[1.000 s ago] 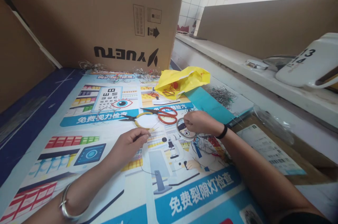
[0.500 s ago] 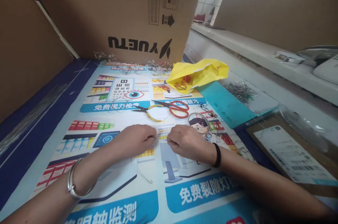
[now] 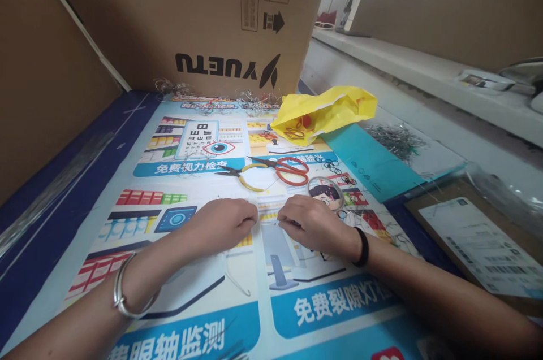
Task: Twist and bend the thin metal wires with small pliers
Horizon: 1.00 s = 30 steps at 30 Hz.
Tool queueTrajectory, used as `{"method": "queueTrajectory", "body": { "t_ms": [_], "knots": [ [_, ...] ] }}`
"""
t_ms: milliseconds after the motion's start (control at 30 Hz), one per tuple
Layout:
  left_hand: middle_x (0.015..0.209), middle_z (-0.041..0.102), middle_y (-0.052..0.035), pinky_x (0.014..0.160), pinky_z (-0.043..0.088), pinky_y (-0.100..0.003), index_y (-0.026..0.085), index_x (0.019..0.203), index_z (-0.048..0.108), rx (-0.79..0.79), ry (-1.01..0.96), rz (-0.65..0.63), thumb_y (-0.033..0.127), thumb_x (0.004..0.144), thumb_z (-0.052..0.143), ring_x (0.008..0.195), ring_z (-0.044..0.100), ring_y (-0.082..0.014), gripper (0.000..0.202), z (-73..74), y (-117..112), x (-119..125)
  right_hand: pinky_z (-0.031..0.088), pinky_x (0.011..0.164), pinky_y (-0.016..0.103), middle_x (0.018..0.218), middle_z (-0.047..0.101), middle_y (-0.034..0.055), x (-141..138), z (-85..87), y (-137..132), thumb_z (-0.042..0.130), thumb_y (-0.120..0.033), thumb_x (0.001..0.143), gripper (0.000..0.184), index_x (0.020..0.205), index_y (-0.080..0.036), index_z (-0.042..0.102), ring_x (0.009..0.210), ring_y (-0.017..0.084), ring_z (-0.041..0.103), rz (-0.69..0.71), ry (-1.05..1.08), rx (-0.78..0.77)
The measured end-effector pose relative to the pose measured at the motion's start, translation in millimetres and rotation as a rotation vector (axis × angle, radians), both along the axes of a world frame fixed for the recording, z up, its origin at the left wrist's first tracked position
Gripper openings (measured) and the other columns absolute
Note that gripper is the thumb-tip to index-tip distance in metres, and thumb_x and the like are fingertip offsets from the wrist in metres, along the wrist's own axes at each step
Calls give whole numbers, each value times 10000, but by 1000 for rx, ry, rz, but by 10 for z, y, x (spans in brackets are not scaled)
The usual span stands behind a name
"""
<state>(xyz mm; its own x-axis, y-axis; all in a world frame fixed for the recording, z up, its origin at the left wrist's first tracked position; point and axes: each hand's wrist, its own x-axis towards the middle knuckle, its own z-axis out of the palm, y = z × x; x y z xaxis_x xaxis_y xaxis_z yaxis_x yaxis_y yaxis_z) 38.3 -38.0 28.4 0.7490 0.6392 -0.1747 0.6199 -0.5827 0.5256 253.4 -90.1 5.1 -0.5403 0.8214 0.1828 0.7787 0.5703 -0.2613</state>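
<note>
My left hand (image 3: 227, 224) is closed in a pinch low over the printed sheet (image 3: 203, 187), knuckles up. Facing it, my right hand (image 3: 316, 227) pinches too, thumb against curled fingers. A short gap lies between them, with a faint thin line in it; what the fingertips hold is too small to make out. A thin hooked wire (image 3: 238, 281) shows below my left hand. Beyond the hands are yellow-handled pliers (image 3: 238, 172) and red-handled scissors (image 3: 278, 164), both lying open. A round clear dish (image 3: 311, 182) sits just past my right hand.
A yellow bag (image 3: 326, 114) lies open at the back, red items at its mouth. Tangled wire (image 3: 396, 142) is heaped right of a teal card (image 3: 373, 165). Small dark loops (image 3: 333, 167) lie near the dish. A large cardboard box (image 3: 148, 21) walls the back; a labelled parcel (image 3: 475, 247) sits right.
The whole view has shifted slightly, so things appear a little further right. My right hand has drawn a little away from my left, widening the gap. Both stay pinched.
</note>
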Motion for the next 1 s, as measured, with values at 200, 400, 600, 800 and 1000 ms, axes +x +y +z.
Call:
{"method": "queueTrajectory", "body": {
  "t_ms": [200,400,600,800,1000],
  "knots": [
    [699,605,-18,555,247,-261,207,667,575,22,20,4,214,780,382,632,496,-160,224,-9,-22,29,387,719,256,769,627,43,-5,-2,6,490,-213,832,144,790,-163,619,788,147,539,15,14,-13],
    [722,602,-23,562,267,-260,196,677,564,57,56,-4,225,795,372,659,513,-161,227,10,-41,37,391,719,255,772,629,40,-4,6,1,489,-208,832,144,790,-167,620,786,146,541,16,11,-17],
    [751,605,-7,562,280,-251,199,707,540,123,148,-31,212,814,333,685,529,-157,233,47,-79,42,393,712,257,760,629,42,-4,7,12,490,-209,831,142,775,-170,614,775,149,542,23,24,-10],
    [759,605,-4,557,288,-248,200,715,535,134,169,-43,216,824,324,683,533,-150,238,50,-72,46,391,699,258,753,627,38,-4,9,12,492,-212,829,140,770,-172,612,762,149,541,22,21,-12],
    [765,611,-5,561,296,-252,200,717,534,158,192,-51,211,824,319,690,543,-156,240,65,-74,64,392,706,258,760,626,39,-4,5,11,494,-210,828,136,781,-172,616,769,147,541,22,20,-20]
  ]
}}
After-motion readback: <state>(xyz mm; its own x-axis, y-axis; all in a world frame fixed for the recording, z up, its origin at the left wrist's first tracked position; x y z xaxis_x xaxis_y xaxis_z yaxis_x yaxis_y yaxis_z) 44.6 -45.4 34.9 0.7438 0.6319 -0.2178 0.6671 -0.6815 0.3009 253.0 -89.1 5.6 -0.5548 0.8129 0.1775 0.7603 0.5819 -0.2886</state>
